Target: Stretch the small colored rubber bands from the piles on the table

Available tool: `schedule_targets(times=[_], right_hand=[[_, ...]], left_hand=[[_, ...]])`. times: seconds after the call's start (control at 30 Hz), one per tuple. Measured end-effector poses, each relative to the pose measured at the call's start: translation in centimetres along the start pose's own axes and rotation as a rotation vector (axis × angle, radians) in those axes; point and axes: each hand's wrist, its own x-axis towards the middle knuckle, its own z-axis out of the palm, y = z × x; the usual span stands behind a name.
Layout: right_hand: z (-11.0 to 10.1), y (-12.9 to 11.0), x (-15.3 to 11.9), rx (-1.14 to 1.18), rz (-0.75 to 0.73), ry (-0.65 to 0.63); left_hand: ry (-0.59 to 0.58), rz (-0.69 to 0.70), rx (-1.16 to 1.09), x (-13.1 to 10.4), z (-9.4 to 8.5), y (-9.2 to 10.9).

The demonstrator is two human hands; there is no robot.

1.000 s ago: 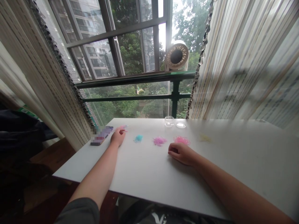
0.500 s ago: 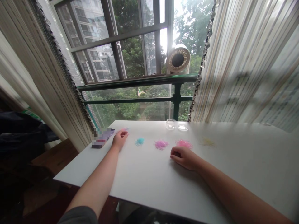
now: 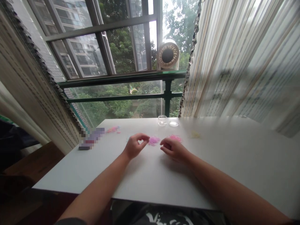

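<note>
My left hand [image 3: 136, 145] is raised over the white table, thumb and forefinger tips pinched together beside a pile of purple rubber bands [image 3: 154, 140]. Whatever sits in that pinch is too small to make out. Facing it, my right hand [image 3: 174, 149] rests by a pile of pink rubber bands [image 3: 175, 137], its fingers curled and a small gap left between them and the thumb. The blue pile is mostly hidden behind my left hand. Farther left lies a mixed orange and pink pile [image 3: 113, 129]; a faint yellow pile [image 3: 195, 134] is on the right.
A clear round jar [image 3: 162, 120] and a clear lid [image 3: 173, 123] stand near the table's back edge. A purple flat object [image 3: 92, 139], partly blurred out, lies at the left. Behind the table are a green railing [image 3: 126, 75], a white fan [image 3: 168, 55] and curtains.
My left hand has moved right, from the mixed pile to beside the purple pile. My right hand's fingers have loosened a little. The whole view has shifted slightly.
</note>
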Motion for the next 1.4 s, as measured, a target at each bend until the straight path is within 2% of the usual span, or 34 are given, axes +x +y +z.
schedule_targets(times=[0.1,0.27,0.63,0.8,0.87,0.97,1.1,1.13,1.17,1.23,1.3,1.4], right_hand=[[0.1,0.0,0.2,0.015,-0.020,0.049],[0.4,-0.1,0.2,-0.010,-0.027,0.019],[0.5,-0.5,0.0,0.003,-0.051,-0.023],[0.5,-0.5,0.0,0.029,-0.055,-0.047],[0.4,-0.5,0.0,0.032,-0.053,-0.058],[0.2,-0.2,-0.1,0.018,-0.045,-0.076],[-0.3,0.5,-0.1,0.003,-0.012,-0.059],[-0.4,0.7,-0.1,-0.001,0.002,-0.055],[-0.5,0.9,-0.1,-0.004,0.015,-0.051],[-0.5,1.1,-0.1,-0.010,0.032,-0.051],[-0.4,1.2,-0.1,-0.012,0.033,-0.064],[-0.4,1.1,-0.1,-0.011,0.029,-0.083]], left_hand=[[-0.080,0.101,0.021,-0.3,1.6,1.9],[-0.137,0.195,0.064,-0.7,2.6,2.5],[-0.194,0.318,0.237,-0.9,2.5,2.1],[-0.220,0.293,0.281,-1.0,2.7,2.6],[-0.205,0.267,0.266,-0.6,2.3,2.2],[-0.080,0.153,0.273,0.3,-0.2,-0.1],[0.249,-0.195,0.385,0.9,-6.0,-6.2],[0.301,-0.283,0.407,0.7,-7.2,-7.8],[0.324,-0.377,0.430,0.5,-8.2,-9.1],[0.288,-0.486,0.450,0.0,-9.3,-11.0],[0.247,-0.511,0.449,-0.3,-9.4,-11.8],[0.237,-0.508,0.454,-0.2,-8.9,-12.0]])
